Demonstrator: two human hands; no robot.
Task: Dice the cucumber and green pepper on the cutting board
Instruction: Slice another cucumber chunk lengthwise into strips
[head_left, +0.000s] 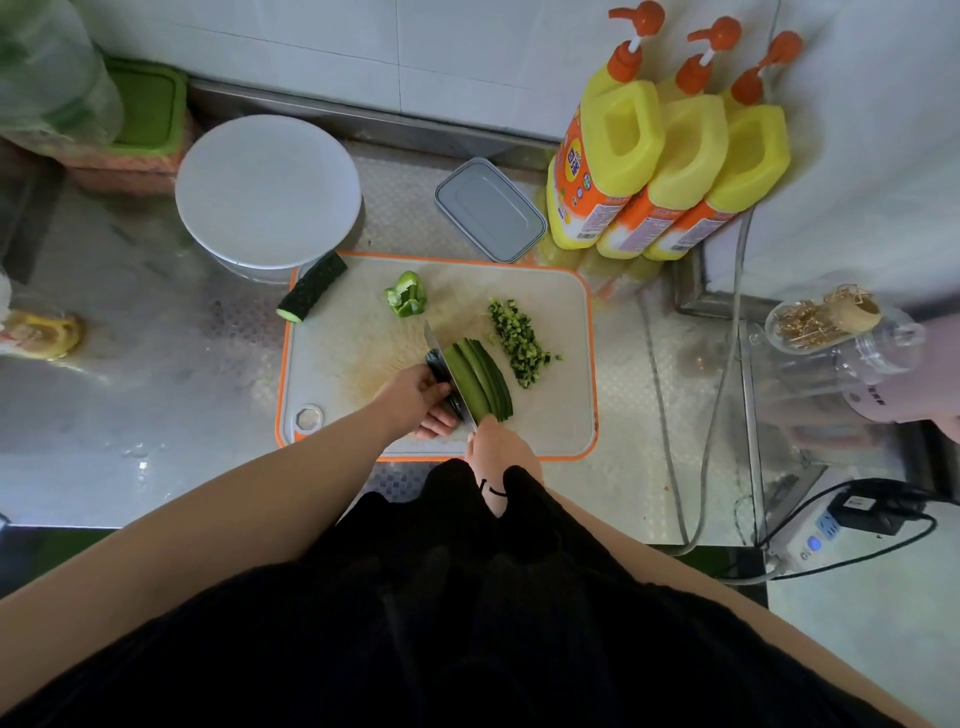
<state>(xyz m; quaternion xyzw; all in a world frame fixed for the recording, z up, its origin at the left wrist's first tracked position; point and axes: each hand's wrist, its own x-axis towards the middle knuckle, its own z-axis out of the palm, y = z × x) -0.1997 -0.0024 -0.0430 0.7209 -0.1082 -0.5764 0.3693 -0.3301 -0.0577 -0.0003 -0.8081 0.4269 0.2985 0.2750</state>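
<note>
An orange-rimmed white cutting board (353, 364) lies on the steel counter. Near its middle is a fan of long cucumber slices (483, 379), with a pile of diced cucumber (519, 340) just to their right. My right hand (501, 449) grips the handle of a knife (434, 340) whose blade stands against the left side of the slices. My left hand (415, 397) sits left of the blade, fingers curled on a dark cucumber piece that is mostly hidden. A green pepper piece (406, 295) lies at the board's back, and an uncut cucumber half (313, 287) rests across its back left corner.
A white round bowl (267, 192) stands behind the board on the left and a grey lidded box (488, 208) behind it on the right. Three yellow pump bottles (649, 166) stand at the back right. A glass jar (831, 332), cables and a power strip (821, 540) lie to the right.
</note>
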